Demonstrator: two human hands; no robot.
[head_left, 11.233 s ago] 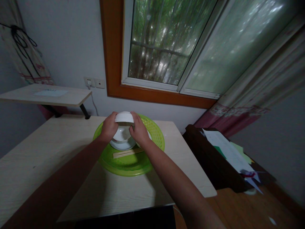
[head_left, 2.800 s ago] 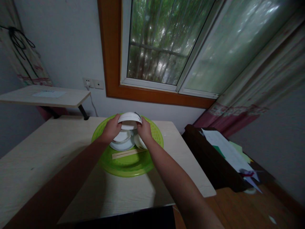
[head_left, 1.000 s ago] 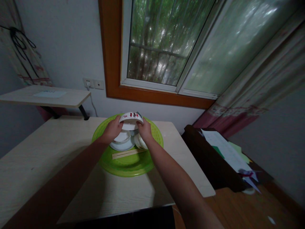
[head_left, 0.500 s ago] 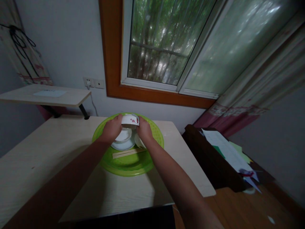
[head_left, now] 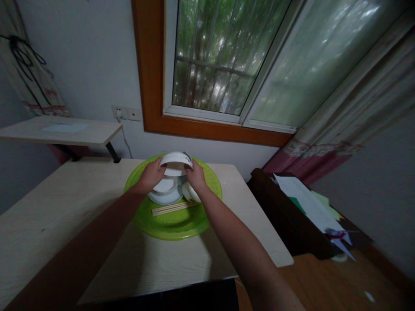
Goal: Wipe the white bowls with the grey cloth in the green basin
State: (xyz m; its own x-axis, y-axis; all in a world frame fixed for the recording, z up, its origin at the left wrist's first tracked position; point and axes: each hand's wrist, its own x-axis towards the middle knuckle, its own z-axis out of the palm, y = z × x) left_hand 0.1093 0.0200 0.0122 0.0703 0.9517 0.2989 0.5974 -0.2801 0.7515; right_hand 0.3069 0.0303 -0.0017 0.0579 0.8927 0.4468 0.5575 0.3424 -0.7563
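Between my two hands I hold a white bowl (head_left: 176, 163), tilted so that its inside faces me, with a bit of red pattern near its right rim. My left hand (head_left: 152, 173) grips its left side and my right hand (head_left: 196, 175) its right side. Under it, in a round green tray (head_left: 175, 231), another white bowl (head_left: 164, 185) rests on a white plate (head_left: 166, 198). A pale cup or small bowl (head_left: 188, 191) lies beside them, partly behind my right hand. Chopsticks (head_left: 171, 208) lie across the front of the tray.
The tray stands on a light wooden table (head_left: 78, 194) against the wall. A raised shelf (head_left: 97, 134) bears a paper at the left. Beyond the table's right edge, a dark cabinet (head_left: 275, 211) carries papers (head_left: 308, 207). A window (head_left: 223, 65) is behind.
The held bowl has tipped, so its inside now shows towards me where its patterned outer side showed before. My hands keep their grip and have barely shifted.
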